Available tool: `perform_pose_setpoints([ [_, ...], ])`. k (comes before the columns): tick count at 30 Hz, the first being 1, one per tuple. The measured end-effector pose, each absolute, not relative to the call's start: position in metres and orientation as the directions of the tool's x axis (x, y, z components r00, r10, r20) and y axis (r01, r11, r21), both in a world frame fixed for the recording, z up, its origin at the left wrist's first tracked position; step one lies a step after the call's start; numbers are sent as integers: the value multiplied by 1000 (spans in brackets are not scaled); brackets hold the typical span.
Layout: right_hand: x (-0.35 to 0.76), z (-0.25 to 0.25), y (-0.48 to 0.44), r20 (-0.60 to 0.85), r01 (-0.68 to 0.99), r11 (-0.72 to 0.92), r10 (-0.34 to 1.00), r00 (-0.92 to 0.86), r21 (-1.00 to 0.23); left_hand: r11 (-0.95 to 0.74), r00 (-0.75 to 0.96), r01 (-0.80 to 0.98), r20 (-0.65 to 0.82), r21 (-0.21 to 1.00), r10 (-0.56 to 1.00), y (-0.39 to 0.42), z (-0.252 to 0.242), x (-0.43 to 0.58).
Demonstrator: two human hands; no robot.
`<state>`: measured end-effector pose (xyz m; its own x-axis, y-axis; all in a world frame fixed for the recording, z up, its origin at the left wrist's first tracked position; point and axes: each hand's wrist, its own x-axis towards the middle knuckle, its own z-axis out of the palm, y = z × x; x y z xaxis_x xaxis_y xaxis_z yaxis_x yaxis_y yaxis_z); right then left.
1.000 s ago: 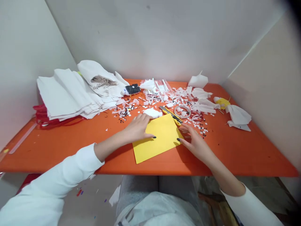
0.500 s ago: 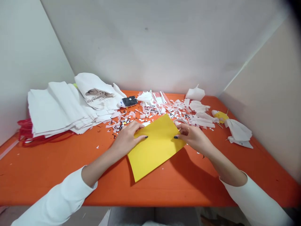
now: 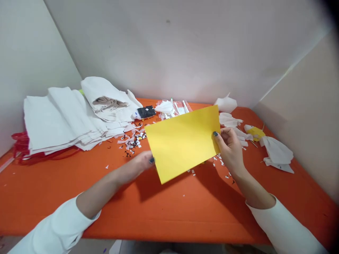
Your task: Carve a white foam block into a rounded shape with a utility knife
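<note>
A yellow sheet of stiff paper (image 3: 185, 141) is raised and tilted over the table, its shadow falling on the orange cover below. My right hand (image 3: 230, 148) grips its right edge, thumb on the front and fingers curled behind. My left hand (image 3: 141, 162) is at the sheet's left edge, slightly blurred. Its thumb shows beside the edge, but its other fingers are hidden, so I cannot tell whether it holds the sheet. Behind the sheet, paper scraps (image 3: 136, 139) in black and white are partly covered.
White folded cloths (image 3: 60, 120) are piled at the left, over red straps (image 3: 21, 148). A black-and-white handmade figure (image 3: 145, 112) and a clear case with white pens (image 3: 182, 107) are at the back. A yellow-and-white figure (image 3: 255, 133) and white cloth pieces (image 3: 278, 151) lie right.
The yellow sheet has been lifted and turned more level, covering more scraps. My left hand has slid off its face to the left edge; my right hand has shifted to the right edge.
</note>
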<state>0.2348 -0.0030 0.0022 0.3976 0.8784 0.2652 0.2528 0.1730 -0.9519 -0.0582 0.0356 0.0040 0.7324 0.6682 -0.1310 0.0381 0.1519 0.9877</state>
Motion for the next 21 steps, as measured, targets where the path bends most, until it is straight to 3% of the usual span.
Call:
perform_pose_setpoints([
  [2,239,7,-2,273,246,187,881,386,-951,174,637,165,-240,971,733,25,4,-52],
  [4,257,10,1,236,244,151,897,373,-958,171,440,137,-215,976,872,20,4,-46],
  [6,286,9,4,181,313,64,915,362,-948,142,242,-45,-127,989,962,20,6,-42],
  [8,316,4,6,160,549,-59,925,343,-834,142,130,-264,-110,954,985,26,11,-40],
  [10,337,-4,7,69,680,-159,953,295,-715,220,130,-410,-182,885,975,32,15,-41],
  [13,347,-15,8,-32,783,-145,987,158,-605,370,190,-495,-317,786,929,37,17,-41],
  [16,345,-18,9,-139,852,-113,989,48,-511,470,282,-464,-377,751,882,34,9,-36],
  [21,365,-11,-1,-253,888,-146,967,34,-437,539,440,-301,-387,787,810,31,-10,-29],
])
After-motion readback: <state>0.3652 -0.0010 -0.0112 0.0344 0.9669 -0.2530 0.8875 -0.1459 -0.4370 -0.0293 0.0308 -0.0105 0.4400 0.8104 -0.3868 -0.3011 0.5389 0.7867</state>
